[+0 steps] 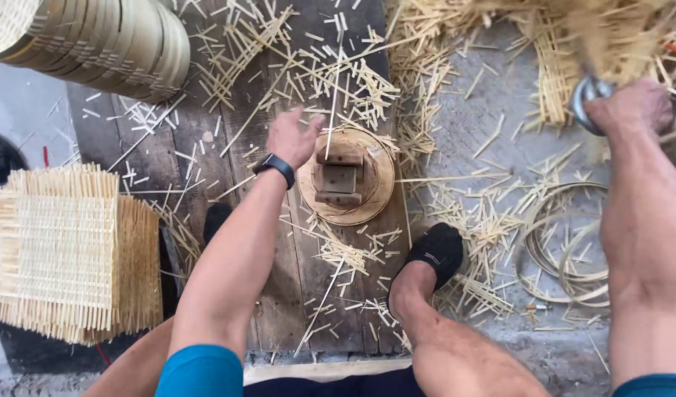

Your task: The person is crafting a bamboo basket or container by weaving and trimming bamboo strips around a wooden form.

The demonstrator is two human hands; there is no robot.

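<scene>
At the left edge of the frame lies a stack of square woven mats (66, 254), with nested round hoops (110, 44) in the upper left. Near the centre, the left hand (292, 138) hovers open, fingers loosely spread and holding nothing, just left of and above the round wooden form (345, 180), which sits on the plank worktop (206, 147) with three small blocks lined up top to bottom. At the upper right the right hand (630, 106) is well apart from the form, closed around a metal tool (588, 95) against a blurred woven piece (610, 37), so the left is nearer.
</scene>
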